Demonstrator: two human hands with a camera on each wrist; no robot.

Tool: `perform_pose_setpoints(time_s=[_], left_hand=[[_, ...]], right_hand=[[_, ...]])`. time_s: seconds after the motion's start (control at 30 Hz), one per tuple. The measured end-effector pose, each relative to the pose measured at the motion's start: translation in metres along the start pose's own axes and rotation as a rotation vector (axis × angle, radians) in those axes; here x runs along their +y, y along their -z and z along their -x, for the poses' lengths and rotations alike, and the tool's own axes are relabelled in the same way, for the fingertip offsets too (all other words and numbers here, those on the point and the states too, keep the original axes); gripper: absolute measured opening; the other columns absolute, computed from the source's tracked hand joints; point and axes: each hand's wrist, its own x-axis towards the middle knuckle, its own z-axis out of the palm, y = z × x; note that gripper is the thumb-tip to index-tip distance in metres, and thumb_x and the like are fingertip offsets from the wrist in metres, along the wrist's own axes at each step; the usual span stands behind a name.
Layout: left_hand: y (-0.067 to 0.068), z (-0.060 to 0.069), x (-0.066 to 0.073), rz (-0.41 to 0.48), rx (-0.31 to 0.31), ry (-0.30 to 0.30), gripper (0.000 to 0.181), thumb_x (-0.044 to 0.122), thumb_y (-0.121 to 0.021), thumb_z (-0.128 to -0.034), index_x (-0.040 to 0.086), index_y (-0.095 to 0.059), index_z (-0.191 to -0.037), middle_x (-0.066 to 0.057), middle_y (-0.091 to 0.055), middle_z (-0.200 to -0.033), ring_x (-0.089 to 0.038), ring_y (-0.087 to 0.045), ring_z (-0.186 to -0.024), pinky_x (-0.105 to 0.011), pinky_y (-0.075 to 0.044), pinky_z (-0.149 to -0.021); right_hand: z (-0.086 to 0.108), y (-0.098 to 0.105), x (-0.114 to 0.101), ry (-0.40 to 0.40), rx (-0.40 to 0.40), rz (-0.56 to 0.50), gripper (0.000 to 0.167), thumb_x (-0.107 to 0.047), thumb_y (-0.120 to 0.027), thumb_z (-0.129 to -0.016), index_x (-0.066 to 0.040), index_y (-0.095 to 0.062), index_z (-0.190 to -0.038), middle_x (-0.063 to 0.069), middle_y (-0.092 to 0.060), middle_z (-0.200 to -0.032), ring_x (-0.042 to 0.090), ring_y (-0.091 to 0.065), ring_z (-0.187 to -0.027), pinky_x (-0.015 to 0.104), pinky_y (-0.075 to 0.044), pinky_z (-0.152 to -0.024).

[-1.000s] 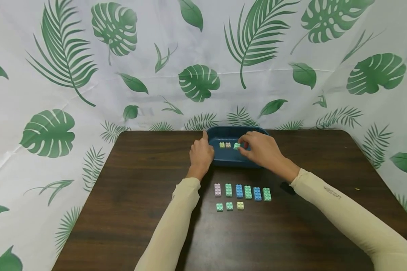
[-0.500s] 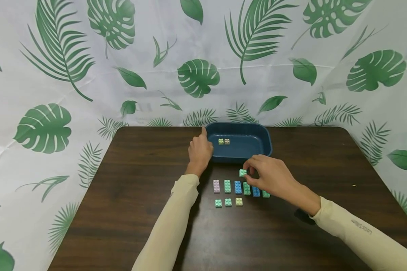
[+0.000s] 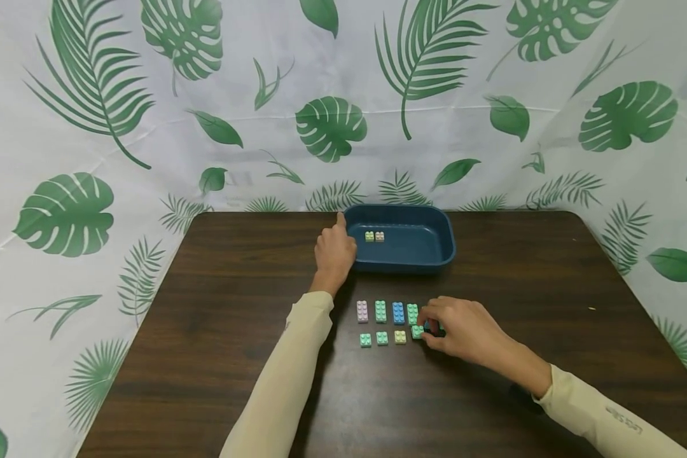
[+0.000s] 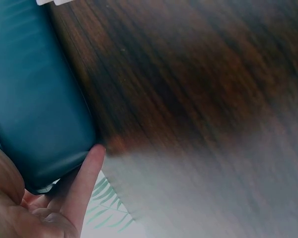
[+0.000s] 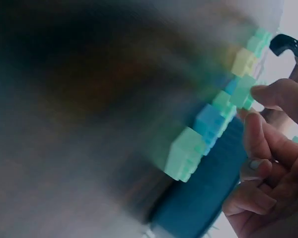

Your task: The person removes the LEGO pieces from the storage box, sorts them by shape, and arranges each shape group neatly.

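In the head view, my left hand (image 3: pixel 334 251) is at the left end of a dark blue tray (image 3: pixel 401 264). Its index finger runs straight along the tray's end, and the left wrist view shows the tray (image 4: pixel 39 99) between thumb and fingers. My right hand (image 3: pixel 464 327) pinches a small green toy building brick (image 3: pixel 417 332) between thumb and fingertips. That brick is just right of a small yellow brick (image 3: pixel 400 337) and two small green bricks (image 3: pixel 365 340). Behind them lie longer bricks: pink (image 3: pixel 362 312), green (image 3: pixel 380 312), blue (image 3: pixel 398 313) and others, some partly hidden by the right hand.
Inside the tray, at its left, sit a small yellow-green brick (image 3: pixel 369 236) and a small pale pink brick (image 3: pixel 380 236). The dark wooden table (image 3: pixel 235 273) meets a leaf-patterned cloth (image 3: pixel 252 152) at the back.
My right hand has carried the small green brick out of the tray, toward me, to the right end of the front row of small bricks. The left hand stays at the tray.
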Motion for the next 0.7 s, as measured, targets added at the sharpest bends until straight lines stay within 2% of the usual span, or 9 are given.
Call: perform_pose_setpoints(time_s=[0.2,0.5,0.7], left_hand=[[0.0022,0.0002,0.0014,0.006,-0.003,-0.004,0.066,0.009,-0.055,-0.1040,0.013,-0.034,-0.167,-0.009,-0.056,-0.058,-0.019,-0.043,-0.049,-0.032,-0.029,-0.046],[0.0014,0.0015,0.0003,0.025,0.008,-0.010,0.066,0.007,-0.054,-0.1037,0.012,-0.035,-0.166,-0.007,-0.053,-0.055,-0.016,-0.035,-0.044,-0.030,-0.026,-0.043],[0.0006,0.0024,0.0005,0.035,0.008,-0.004,0.065,0.008,-0.054,-0.1038,0.012,-0.036,-0.166,-0.008,-0.053,-0.055,-0.017,-0.036,-0.045,-0.031,-0.026,-0.044]], right_hand=[[0.0058,-0.0038,0.0007,-0.011,-0.006,0.006,0.019,-0.032,-0.092,-0.081,-0.028,-0.076,-0.089,-0.018,-0.052,-0.076,-0.005,-0.039,-0.064,0.018,-0.033,-0.054],[0.0064,-0.0066,-0.0030,-0.006,-0.040,-0.037,0.017,-0.029,-0.091,-0.083,-0.026,-0.077,-0.092,-0.017,-0.052,-0.075,-0.005,-0.040,-0.064,0.019,-0.034,-0.055],[0.0069,-0.0100,-0.0020,-0.010,-0.069,-0.055,0.017,-0.029,-0.090,-0.085,-0.024,-0.078,-0.096,-0.015,-0.053,-0.076,-0.005,-0.039,-0.062,0.019,-0.035,-0.055]])
